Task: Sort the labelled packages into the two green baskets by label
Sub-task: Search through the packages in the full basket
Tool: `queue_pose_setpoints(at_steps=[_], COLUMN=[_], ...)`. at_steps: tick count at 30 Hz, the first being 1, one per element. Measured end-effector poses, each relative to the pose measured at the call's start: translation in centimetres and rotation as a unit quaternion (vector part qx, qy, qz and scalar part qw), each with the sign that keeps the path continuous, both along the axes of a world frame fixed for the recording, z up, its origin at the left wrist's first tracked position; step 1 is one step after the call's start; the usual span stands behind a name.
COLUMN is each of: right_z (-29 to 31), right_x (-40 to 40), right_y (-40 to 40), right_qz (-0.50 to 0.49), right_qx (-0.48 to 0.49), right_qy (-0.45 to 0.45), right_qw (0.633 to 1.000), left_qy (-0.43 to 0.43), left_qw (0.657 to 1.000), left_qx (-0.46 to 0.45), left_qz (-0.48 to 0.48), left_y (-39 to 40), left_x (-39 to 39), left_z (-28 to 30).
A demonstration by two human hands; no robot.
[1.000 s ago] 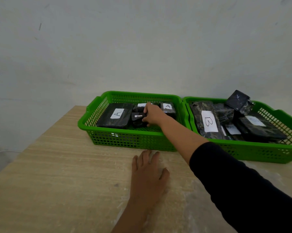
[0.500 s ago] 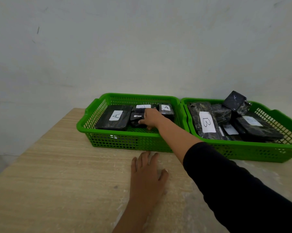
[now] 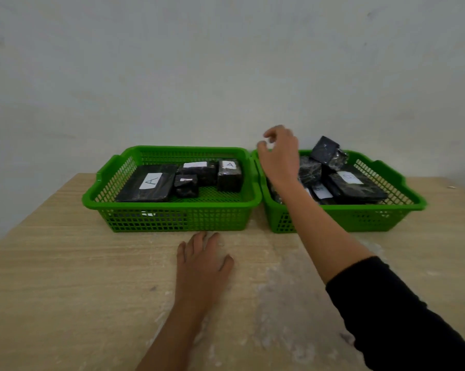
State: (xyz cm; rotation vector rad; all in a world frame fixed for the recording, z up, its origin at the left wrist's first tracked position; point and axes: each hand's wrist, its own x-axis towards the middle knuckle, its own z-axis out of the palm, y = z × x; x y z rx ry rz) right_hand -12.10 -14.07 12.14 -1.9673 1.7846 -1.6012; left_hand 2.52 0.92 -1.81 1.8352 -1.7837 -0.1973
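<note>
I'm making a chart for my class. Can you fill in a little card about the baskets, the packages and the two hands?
left basket: green, four black packages inside, two clearly marked A
right basket: green, piled black packages, labels too blurred to read
left hand: flat on the wooden table, empty
right hand: raised above the gap between the baskets, fingers spread, empty
loose packages on table: none visible

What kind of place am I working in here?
Probably a plain indoor sorting station, not a warehouse: a light wood-grain table against a bare pale wall, holding two green plastic mesh baskets of black wrapped packages with white paper labels.
</note>
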Motion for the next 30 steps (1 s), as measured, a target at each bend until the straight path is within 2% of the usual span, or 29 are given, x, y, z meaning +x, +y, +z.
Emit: queue_pose_setpoints(at_steps=[1,2,4,5,8,12,14,19,22,24,30], right_z=[-0.3,-0.7,-1.5,-1.6,-1.2,-1.9,-2.4,-0.7,1.1,1.6,0.9], right_x=[-1.9,-3.7,-6.0,-7.0,-9.0,-10.0,-10.0,-11.2,-14.1,-16.9,-22.8], right_y=[0.2,0.4,0.6,0.7,1.1,2.0,2.4,2.7,2.2,1.5,1.3], right_qz=[-0.038,-0.055,-0.013,0.018,0.058,0.085,0.093,0.111,0.064,0.010,-0.084], right_qx=[0.027,0.097,0.257,0.299,0.321,0.395,0.371,0.235,0.162,0.158,0.179], right_qy=[0.021,0.049,0.075,0.060,-0.005,0.053,0.011,-0.160,-0.250,-0.301,-0.287], right_qw=[0.999,0.993,0.963,0.952,0.945,0.913,0.924,0.952,0.952,0.940,0.937], left_qy=[-0.002,-0.006,-0.010,-0.010,-0.013,-0.016,-0.015,-0.011,-0.015,-0.018,-0.020], left_qw=[1.000,1.000,1.000,1.000,1.000,1.000,0.999,0.999,0.999,0.999,0.999], left_qx=[0.001,0.001,0.001,0.002,0.009,0.021,0.026,0.029,0.035,0.040,0.041], left_qz=[0.002,0.001,0.003,0.001,-0.003,-0.007,-0.011,-0.017,-0.014,-0.012,-0.005], left_y=[0.0,0.0,0.0,0.0,0.0,0.2,0.3,0.7,0.7,0.7,0.7], left_x=[0.0,-0.1,0.2,0.1,0.1,0.2,0.2,0.1,0.0,-0.1,-0.3], left_z=[0.0,0.0,0.0,0.1,0.2,0.4,0.6,1.0,1.2,1.3,1.6])
